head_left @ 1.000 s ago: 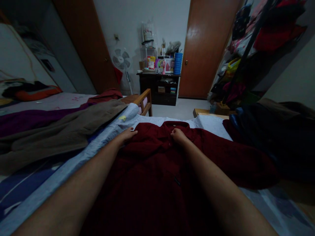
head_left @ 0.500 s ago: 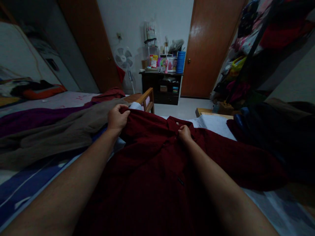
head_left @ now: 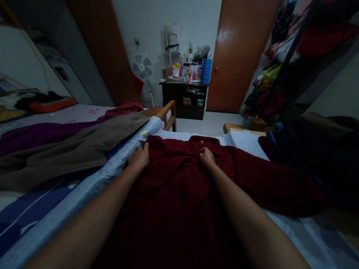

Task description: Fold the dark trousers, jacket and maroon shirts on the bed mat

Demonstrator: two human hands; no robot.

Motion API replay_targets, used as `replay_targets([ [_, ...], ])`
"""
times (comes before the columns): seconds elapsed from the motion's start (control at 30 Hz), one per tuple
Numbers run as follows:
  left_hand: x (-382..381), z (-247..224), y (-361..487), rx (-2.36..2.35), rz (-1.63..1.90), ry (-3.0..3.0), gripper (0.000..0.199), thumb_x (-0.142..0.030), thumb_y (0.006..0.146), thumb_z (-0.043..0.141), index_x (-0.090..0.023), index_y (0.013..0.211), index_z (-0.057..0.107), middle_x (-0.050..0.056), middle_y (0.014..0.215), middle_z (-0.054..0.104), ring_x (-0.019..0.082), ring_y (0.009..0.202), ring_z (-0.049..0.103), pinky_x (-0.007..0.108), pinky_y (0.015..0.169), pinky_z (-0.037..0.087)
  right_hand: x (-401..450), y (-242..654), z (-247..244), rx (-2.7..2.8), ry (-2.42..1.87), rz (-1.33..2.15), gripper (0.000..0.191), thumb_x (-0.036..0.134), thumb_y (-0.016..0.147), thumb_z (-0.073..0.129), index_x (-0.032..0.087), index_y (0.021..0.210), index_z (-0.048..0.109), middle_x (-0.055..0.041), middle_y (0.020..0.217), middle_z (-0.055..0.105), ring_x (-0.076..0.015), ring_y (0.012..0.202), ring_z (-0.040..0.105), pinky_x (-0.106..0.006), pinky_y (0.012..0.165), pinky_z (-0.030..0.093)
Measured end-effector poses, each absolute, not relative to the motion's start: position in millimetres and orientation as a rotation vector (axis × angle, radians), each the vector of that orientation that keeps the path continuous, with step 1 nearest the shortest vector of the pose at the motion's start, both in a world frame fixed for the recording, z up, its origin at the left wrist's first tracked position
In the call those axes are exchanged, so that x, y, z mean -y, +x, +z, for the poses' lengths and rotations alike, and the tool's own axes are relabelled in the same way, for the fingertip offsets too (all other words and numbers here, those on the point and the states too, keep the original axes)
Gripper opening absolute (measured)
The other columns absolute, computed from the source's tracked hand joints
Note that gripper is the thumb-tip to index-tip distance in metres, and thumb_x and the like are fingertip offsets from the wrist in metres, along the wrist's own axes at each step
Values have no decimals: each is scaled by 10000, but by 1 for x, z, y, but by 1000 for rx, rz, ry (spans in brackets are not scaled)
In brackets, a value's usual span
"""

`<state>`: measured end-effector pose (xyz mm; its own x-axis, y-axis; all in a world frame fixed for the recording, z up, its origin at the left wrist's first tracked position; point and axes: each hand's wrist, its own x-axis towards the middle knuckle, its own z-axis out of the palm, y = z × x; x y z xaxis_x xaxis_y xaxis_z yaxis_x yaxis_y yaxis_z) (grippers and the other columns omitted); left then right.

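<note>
A dark red collared shirt (head_left: 179,194) lies spread out, collar away from me, with a small light label inside the neck. Its right-side sleeve (head_left: 280,183) stretches out flat; the left-side sleeve cannot be made out. At the left shoulder edge, my left hand (head_left: 139,156) is closed on the cloth, thumb against the fold and some fingertips hidden. My right hand (head_left: 207,157) pinches the front just below the collar (head_left: 206,139). Under the shirt is a pale blue sheet (head_left: 112,186).
Brown trousers (head_left: 70,149) and purple cloth (head_left: 42,136) lie to the left. Dark clothes (head_left: 311,157) are piled at the right. Beyond stand a wooden chair (head_left: 173,108), a fan (head_left: 142,66), a dark cabinet (head_left: 182,101) and a door (head_left: 235,56).
My left hand has come down and slightly right, lowering the raised shoulder cloth, so more pale blue sheet shows on the left. My right hand has shifted slightly left and down.
</note>
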<state>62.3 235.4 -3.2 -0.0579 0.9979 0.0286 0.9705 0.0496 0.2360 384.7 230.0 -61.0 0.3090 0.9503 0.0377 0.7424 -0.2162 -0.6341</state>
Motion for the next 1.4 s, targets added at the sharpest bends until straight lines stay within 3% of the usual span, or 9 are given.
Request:
replay_targets([
  [0.13, -238, 0, 73, -2087, 650, 1664, 316, -206, 727, 546, -160, 1029, 628, 176, 990, 690, 338, 964, 662, 448, 839, 484, -232, 387, -62, 1506, -2011, 501, 228, 125, 755, 539, 191, 952, 634, -73, 1024, 684, -192, 956, 617, -252, 807, 430],
  [0.27, -246, 7, 84, -1818, 1025, 1516, 352, -202, 785, 399, -161, 1069, 602, 77, 884, 700, 194, 736, 677, 319, 698, 527, -236, 388, -64, 1488, -1997, 519, 172, 127, 737, 552, 189, 869, 644, -53, 929, 693, -173, 862, 622, -237, 749, 437],
  [0.5, -236, 46, 86, -1539, 1344, 1938, 324, -280, 814, 409, -167, 992, 654, 45, 972, 685, 197, 949, 606, 305, 868, 479, -252, 388, -63, 1402, -1974, 540, 157, 89, 699, 526, 186, 772, 626, -29, 810, 677, -146, 730, 604, -213, 659, 424],
  [0.67, -224, 66, 93, -1403, 1327, 1986, 337, -311, 885, 371, -169, 1043, 632, 41, 963, 682, 193, 904, 625, 345, 865, 498, -256, 383, -67, 1341, -1989, 574, 174, 82, 691, 511, 187, 776, 620, -25, 783, 669, -140, 681, 594, -211, 632, 422],
  [0.73, -218, 70, 97, -1418, 1356, 2171, 296, -288, 884, 393, -177, 994, 644, 69, 1136, 635, 218, 1070, 585, 392, 987, 438, -255, 381, -70, 1331, -1997, 597, 176, 80, 692, 507, 190, 772, 618, -24, 774, 667, -139, 666, 594, -215, 631, 426],
  [0.87, -202, 78, 102, -1427, 1211, 2637, 197, -248, 855, 484, -203, 917, 665, 40, 1513, 320, 292, 1392, 290, 472, 1137, 255, -254, 381, -72, 1325, -2003, 629, 180, 76, 684, 516, 194, 779, 613, -25, 780, 669, -144, 666, 604, -223, 643, 440],
  [1.2, -189, 84, 91, -1930, 891, 2656, 425, -215, 801, 534, -246, 1218, 612, 19, 1597, 140, 449, 1390, 196, 694, 1090, 42, -256, 378, -60, 1290, -1940, 767, 194, 75, 726, 515, 166, 882, 587, -27, 709, 643, -135, 511, 598, -236, 544, 477],
  [1.3, -192, 77, 87, -2082, 926, 2536, 514, -215, 807, 516, -230, 1321, 523, 41, 1608, 69, 470, 1385, 164, 713, 1062, 57, -259, 367, -48, 1331, -1832, 777, 318, 84, 785, 449, 164, 1077, 546, -40, 851, 667, -118, 568, 628, -218, 556, 496],
  [1.4, -198, 66, 87, -2184, 659, 2516, 469, -178, 821, 457, -173, 1282, 547, 120, 1590, 146, 489, 1328, 271, 705, 998, 194, -257, 353, -39, 1467, -1689, 778, 436, 95, 784, 491, 214, 1203, 508, -6, 992, 673, -102, 731, 651, -188, 646, 508],
])
